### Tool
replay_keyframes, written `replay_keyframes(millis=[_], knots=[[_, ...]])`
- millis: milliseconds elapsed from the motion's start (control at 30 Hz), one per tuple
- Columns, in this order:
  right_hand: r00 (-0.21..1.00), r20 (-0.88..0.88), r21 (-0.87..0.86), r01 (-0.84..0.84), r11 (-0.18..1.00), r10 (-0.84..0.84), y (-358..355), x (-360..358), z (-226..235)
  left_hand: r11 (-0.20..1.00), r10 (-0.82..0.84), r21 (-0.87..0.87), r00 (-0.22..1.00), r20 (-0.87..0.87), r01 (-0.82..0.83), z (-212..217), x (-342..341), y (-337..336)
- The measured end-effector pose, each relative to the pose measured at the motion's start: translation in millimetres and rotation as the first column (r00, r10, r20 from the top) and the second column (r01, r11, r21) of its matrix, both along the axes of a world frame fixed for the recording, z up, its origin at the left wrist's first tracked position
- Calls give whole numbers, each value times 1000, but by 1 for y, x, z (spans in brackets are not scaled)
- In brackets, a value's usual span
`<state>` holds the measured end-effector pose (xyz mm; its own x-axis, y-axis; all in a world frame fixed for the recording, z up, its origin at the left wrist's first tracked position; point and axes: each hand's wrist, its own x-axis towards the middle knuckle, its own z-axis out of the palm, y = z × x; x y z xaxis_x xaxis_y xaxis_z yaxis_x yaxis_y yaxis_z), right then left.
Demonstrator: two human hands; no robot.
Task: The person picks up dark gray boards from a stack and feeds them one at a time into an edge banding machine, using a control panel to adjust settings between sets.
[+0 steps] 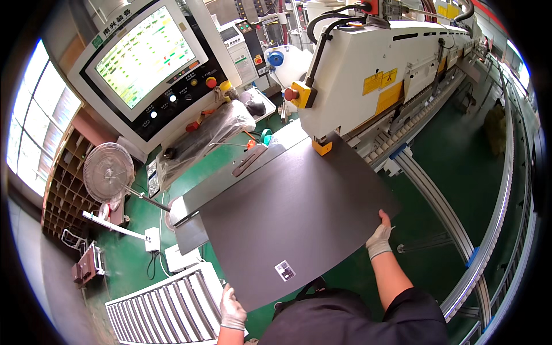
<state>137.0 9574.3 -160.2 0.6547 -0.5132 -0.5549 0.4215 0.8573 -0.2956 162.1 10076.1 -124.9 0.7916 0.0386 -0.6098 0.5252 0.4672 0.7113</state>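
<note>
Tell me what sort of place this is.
Likely a furniture or panel workshop: gloved hands, left hand and right hand, hold a dark board at a long white machine, with a control screen and roller conveyor.

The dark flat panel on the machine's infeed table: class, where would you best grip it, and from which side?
Probably by the two side edges near the corners closest to the worker, as the left hand and right hand do: the dark panel is wide, thin and lies flat.
</note>
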Motion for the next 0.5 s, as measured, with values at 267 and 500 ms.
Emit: replay_keyframes(millis=[267,500], knots=[[996,7,-150,85,985,-84,-18,-8,-15,992,-124,28,992,31,123,0,4,-80],[959,-271,-231,15,973,-79,127,-20,-29,938,-346,-28,934,-86,345,-3,-12,-74]])
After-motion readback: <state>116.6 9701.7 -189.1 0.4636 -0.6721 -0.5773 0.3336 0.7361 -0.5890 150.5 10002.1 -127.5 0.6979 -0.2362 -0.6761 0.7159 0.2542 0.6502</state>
